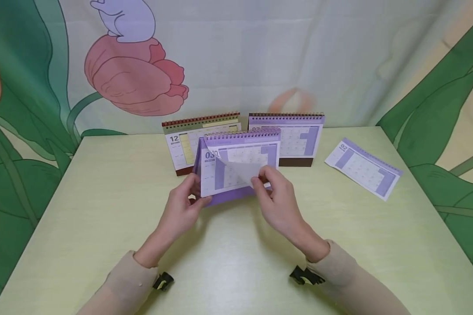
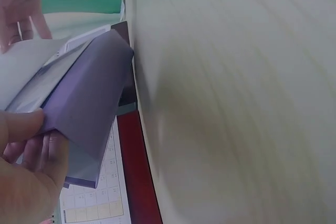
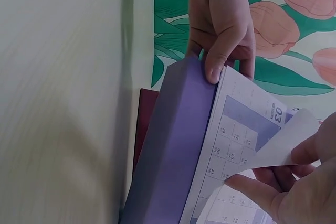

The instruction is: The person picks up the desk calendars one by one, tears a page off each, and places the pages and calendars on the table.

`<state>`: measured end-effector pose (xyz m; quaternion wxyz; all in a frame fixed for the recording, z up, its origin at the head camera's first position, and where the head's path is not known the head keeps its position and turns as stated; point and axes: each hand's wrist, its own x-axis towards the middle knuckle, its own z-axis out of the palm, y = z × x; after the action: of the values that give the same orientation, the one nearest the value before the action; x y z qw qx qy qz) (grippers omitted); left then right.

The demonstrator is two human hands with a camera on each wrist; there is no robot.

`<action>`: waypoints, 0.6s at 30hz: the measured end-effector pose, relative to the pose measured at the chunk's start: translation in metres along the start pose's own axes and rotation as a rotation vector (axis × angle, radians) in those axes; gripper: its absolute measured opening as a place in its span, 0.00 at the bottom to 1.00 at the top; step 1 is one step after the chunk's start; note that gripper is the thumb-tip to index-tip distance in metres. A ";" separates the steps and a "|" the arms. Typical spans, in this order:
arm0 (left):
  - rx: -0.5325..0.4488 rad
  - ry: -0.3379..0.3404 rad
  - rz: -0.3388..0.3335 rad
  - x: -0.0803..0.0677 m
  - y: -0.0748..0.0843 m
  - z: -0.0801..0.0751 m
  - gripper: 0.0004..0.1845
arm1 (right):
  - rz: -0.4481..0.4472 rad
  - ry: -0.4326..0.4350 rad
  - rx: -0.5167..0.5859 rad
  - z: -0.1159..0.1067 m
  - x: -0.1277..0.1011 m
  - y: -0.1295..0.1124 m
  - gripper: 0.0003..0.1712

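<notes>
A purple spiral-bound desk calendar (image 1: 236,175) is held up above the table, its page marked 03 showing. My left hand (image 1: 183,199) grips its lower left corner, thumb in front and fingers behind, as the left wrist view also shows. With thumb and fingers my right hand (image 1: 277,197) pinches a calendar page (image 3: 286,140) whose free edge is lifted and curled, its pale back showing. That page's top still seems to meet the spiral binding (image 1: 242,134). In the right wrist view the purple stand base (image 3: 178,145) faces the camera.
Behind stand a green-topped calendar (image 1: 175,151) marked 12 and another purple calendar (image 1: 299,142), partly hidden. A loose page (image 1: 364,168) marked 02 lies at the right of the table (image 1: 102,210). A printed curtain (image 1: 236,57) hangs behind the table.
</notes>
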<state>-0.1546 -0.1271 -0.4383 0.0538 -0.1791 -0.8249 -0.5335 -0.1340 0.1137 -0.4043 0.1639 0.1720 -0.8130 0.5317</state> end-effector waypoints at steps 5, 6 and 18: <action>0.000 -0.011 0.008 -0.001 0.001 0.001 0.15 | 0.005 -0.030 0.046 0.004 0.000 0.004 0.01; -0.002 -0.014 0.005 -0.001 0.000 0.001 0.15 | -0.003 -0.037 0.053 0.005 0.000 0.005 0.02; 0.078 -0.033 -0.045 0.001 -0.007 0.000 0.16 | -0.016 -0.027 0.021 -0.003 0.003 -0.001 0.07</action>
<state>-0.1585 -0.1294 -0.4444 0.0350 -0.1668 -0.8497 -0.4989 -0.1357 0.1160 -0.4014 0.1555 0.1873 -0.8079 0.5366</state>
